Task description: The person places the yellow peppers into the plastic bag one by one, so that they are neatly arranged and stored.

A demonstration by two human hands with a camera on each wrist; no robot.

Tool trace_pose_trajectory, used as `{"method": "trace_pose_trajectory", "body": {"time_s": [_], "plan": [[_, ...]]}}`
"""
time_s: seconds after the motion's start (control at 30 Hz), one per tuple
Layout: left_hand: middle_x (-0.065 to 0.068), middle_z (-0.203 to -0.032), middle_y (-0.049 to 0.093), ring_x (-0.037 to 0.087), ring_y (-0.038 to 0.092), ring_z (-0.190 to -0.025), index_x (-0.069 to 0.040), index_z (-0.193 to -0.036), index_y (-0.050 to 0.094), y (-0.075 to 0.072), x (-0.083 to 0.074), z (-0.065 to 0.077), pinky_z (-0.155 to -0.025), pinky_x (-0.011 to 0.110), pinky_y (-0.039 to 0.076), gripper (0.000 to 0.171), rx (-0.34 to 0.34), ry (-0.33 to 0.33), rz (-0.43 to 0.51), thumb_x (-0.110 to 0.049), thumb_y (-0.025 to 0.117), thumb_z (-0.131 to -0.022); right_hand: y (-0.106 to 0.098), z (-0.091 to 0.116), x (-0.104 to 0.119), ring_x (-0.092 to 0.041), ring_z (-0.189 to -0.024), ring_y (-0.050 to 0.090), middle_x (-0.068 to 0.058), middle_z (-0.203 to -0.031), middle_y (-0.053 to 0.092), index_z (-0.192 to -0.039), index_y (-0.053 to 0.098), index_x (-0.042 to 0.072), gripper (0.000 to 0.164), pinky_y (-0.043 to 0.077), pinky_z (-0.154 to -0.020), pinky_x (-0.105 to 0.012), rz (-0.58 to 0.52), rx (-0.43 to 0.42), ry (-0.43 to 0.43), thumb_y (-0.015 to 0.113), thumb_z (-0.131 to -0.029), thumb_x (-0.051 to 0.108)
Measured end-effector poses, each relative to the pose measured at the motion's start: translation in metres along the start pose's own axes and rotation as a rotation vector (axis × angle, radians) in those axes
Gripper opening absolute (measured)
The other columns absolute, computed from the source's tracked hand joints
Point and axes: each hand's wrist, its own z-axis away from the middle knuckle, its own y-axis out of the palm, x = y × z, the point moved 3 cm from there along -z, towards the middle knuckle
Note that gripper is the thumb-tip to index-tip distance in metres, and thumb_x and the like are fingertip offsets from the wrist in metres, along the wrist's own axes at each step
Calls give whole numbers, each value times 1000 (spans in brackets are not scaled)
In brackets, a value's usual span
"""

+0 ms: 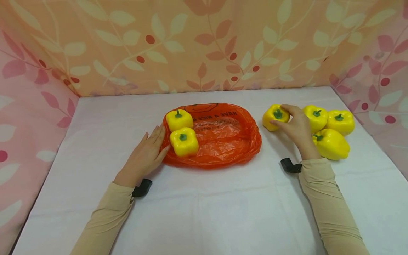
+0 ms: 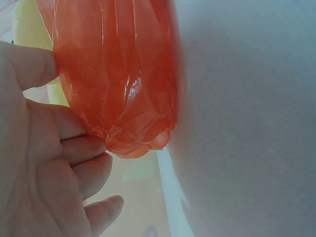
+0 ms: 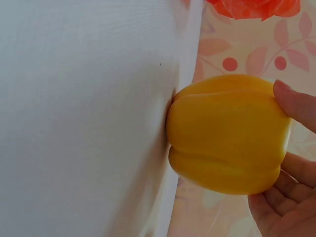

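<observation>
An orange-red plastic bag lies spread with its mouth open upward at the middle of the table. Two yellow bell peppers with green stems sit inside its left part. My left hand lies against the bag's left side, fingers fairly straight, touching the plastic; the left wrist view has its fingertips at the bag's edge. To the right of the bag, my right hand holds another yellow bell pepper between thumb and fingers near its stem end. In the right wrist view this pepper appears close to the tabletop.
Three more yellow bell peppers are grouped at the right, beyond my right wrist. White cloth covers the table. Patterned fabric walls rise behind and at both sides. Each wrist carries a small black camera.
</observation>
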Motion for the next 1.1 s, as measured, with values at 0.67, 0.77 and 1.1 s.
{"method": "trace_pose_trajectory", "body": {"time_s": [0.67,0.77,1.1], "plan": [[22,-153,18,33,16,-142,6,-147,18,0,-1,0,-112,53,13,68,1,-1,3,-34,44,-99,7,-2,-9,-43,-133,29,-28,-145,31,-145,27,-6,88,23,-110,-51,-64,42,40,73,-83,36],[22,-153,18,34,16,-141,7,-147,19,0,-1,0,-112,53,13,67,0,1,5,-34,44,-99,8,-2,-10,-43,-134,28,-28,-147,28,-146,23,-6,92,24,-109,-53,-62,72,72,71,-83,40],[24,-152,21,35,18,-141,9,-145,21,-1,-1,0,-111,54,14,66,-27,23,19,-31,45,-99,8,-2,-11,-44,-134,25,-29,-148,25,-147,20,-4,98,20,-110,-54,-52,123,110,71,-81,46]]}}
